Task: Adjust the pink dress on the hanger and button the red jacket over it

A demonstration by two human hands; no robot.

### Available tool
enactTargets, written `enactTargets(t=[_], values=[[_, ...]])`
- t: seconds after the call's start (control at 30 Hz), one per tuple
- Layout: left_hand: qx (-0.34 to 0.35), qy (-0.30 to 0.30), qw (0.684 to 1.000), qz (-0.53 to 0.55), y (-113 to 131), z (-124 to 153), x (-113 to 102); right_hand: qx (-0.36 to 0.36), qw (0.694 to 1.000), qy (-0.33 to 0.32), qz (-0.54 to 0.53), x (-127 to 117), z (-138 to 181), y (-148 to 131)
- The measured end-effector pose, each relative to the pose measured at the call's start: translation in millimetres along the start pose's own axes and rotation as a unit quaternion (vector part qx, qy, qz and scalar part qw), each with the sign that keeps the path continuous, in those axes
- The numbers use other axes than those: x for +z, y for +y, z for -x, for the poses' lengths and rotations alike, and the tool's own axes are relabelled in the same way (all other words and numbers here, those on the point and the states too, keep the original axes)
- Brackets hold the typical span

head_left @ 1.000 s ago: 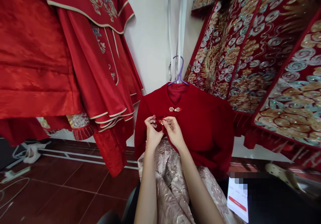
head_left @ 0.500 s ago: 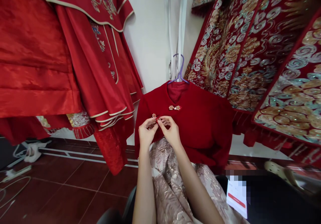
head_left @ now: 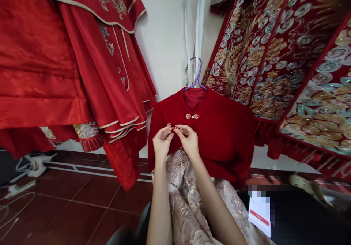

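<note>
A dark red velvet jacket [head_left: 216, 139] hangs in front of me on a purple hanger [head_left: 197, 77]. At its neckline sits a jewelled flower-shaped frog fastener [head_left: 192, 116], its two halves meeting. Lower on the chest, my left hand [head_left: 162, 140] pinches one side of a small red frog button [head_left: 172, 128]. My right hand [head_left: 189, 141] pinches its other side, the two sets of fingertips almost touching. Just above the left fingers shows another jewelled flower [head_left: 169, 124]. The fingers hide much of the button, so whether its parts are joined cannot be made out.
Red garments [head_left: 101, 66] hang at the left, and richly embroidered ones [head_left: 274, 62] at the right. Patterned pale fabric [head_left: 183, 201] lies below the jacket under my forearms. A lit phone [head_left: 259, 215] rests on a black surface at lower right.
Both hands stay at the same spot on the jacket, with fingertips slightly shifted; a red loop shows more clearly between them. The view has moved a little.
</note>
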State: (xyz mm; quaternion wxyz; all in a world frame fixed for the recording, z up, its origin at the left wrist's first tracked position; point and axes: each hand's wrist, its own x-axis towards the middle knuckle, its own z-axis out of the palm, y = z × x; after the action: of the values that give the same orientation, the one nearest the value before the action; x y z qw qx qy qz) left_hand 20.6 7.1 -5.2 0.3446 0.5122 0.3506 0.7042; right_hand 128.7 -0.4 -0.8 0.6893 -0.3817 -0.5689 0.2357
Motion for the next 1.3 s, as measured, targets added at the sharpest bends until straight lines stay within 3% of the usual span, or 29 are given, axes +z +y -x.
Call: enactTargets(t=[0.33,0.7,1.0,1.17,1.3], values=[[-0.001,0.001,1.0,-0.007,6,2,2,-0.035,0.999,0.002,0.032,-1,3,-1],[0.053,0.027,0.993,-0.102,-6,1,-4,-0.03,0.997,0.035,0.059,9,2,0],[0.046,0.023,0.99,-0.131,-9,-2,-8,-0.039,0.994,0.057,0.079,14,1,1],[0.086,0.03,0.983,-0.162,-8,0,-9,-0.043,0.994,0.05,0.089,15,1,0],[0.058,-0.012,0.992,-0.109,-5,-1,-7,-0.005,0.999,-0.001,0.047,2,-2,-5]])
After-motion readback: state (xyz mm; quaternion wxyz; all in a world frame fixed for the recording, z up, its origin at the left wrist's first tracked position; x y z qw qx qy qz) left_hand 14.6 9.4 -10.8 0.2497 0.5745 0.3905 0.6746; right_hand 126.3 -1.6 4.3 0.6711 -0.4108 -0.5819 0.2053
